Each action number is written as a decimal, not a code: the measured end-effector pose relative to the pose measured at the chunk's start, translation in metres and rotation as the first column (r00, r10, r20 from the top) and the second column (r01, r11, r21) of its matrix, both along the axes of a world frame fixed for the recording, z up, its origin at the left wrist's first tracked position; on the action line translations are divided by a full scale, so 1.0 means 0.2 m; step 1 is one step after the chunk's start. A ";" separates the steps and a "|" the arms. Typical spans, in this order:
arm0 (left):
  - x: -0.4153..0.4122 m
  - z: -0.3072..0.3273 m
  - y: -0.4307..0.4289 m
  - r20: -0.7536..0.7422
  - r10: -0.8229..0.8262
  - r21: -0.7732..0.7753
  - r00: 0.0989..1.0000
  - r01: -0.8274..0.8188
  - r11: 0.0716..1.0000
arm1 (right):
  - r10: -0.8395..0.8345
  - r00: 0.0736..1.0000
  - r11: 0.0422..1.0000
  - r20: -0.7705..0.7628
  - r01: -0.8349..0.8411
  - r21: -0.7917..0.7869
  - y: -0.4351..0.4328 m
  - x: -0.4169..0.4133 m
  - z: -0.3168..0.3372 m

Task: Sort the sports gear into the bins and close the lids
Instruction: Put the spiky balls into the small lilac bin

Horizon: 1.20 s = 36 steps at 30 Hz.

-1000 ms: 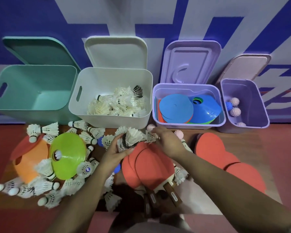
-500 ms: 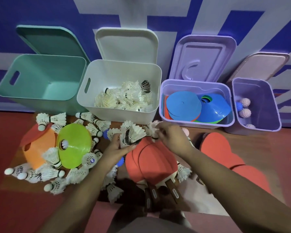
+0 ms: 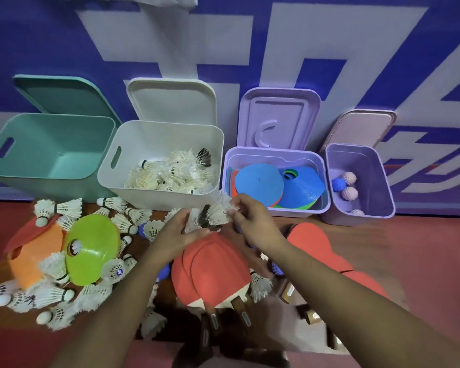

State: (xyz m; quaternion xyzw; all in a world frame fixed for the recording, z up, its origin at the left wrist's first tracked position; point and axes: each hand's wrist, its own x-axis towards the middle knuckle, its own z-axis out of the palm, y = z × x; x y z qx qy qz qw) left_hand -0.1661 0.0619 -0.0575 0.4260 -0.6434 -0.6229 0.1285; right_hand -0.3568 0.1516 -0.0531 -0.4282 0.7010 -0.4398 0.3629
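1. Head view: both hands meet just in front of the white bin (image 3: pixel 160 193). The left hand (image 3: pixel 179 229) and right hand (image 3: pixel 252 221) together grip a bunch of shuttlecocks (image 3: pixel 215 212) (feathers blurred).
2. More shuttlecocks lie in that bin; the green bin (image 3: pixel 48 181) beside it stands open.
3. Red paddles (image 3: pixel 210 272) lie under the wrists.

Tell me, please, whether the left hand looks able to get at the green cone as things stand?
Probably not yet: the left hand holds shuttlecocks, though the green cone lies uncovered nearby.
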 end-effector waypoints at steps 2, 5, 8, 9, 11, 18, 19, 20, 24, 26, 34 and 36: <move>0.02 0.05 -0.08 0.010 0.014 -0.058 1.000 -0.013 0.998 | -0.025 1.000 0.999 -0.016 0.025 -0.036 -0.06 -0.01 0.04; 0.06 0.13 -0.25 0.096 -0.033 -0.261 0.995 0.057 0.964 | -0.048 0.998 0.995 -0.035 0.044 -0.088 -0.23 0.00 0.10; 0.09 0.20 -0.46 0.189 -0.004 -0.406 0.982 0.082 0.910 | -0.061 0.998 0.990 -0.035 0.056 -0.129 -0.43 0.06 0.14; 0.10 0.21 -0.53 0.213 0.017 -0.461 0.977 0.085 0.883 | -0.058 0.997 0.990 -0.043 0.052 -0.133 -0.49 0.09 0.15; 0.13 0.22 -0.68 0.255 0.039 -0.551 0.966 0.112 0.827 | -0.049 0.995 0.993 -0.087 0.039 -0.108 -0.62 0.14 0.16; 0.15 0.12 -1.09 0.361 0.066 -0.662 0.930 0.206 0.721 | -0.053 0.957 0.998 -0.286 0.060 0.013 -1.01 0.21 0.06; 0.14 0.10 -1.13 0.366 0.076 -0.672 0.928 0.207 0.711 | -0.064 0.953 0.996 -0.295 0.081 0.046 -1.06 0.21 0.04; 0.13 0.07 -1.18 0.372 0.089 -0.688 0.924 0.210 0.695 | -0.079 0.950 0.992 -0.301 0.104 0.068 -1.10 0.22 0.01; 0.07 -0.02 -1.32 0.426 0.100 -0.752 0.899 0.290 0.592 | -0.074 0.923 0.985 -0.377 0.127 0.120 -1.21 0.22 -0.08; 0.05 -0.10 -1.39 0.465 0.078 -0.742 0.882 0.341 0.577 | 0.000 0.899 0.984 -0.437 0.079 0.162 -1.24 0.24 -0.12; 0.09 -0.23 -1.43 0.450 -0.029 -0.576 0.892 0.315 0.754 | 0.019 0.815 0.985 -0.579 0.082 0.149 -1.20 0.25 -0.17; 0.15 -0.15 -1.37 0.366 0.023 -0.611 0.930 0.221 0.760 | -0.076 0.835 0.993 -0.546 0.113 0.036 -1.12 0.29 -0.10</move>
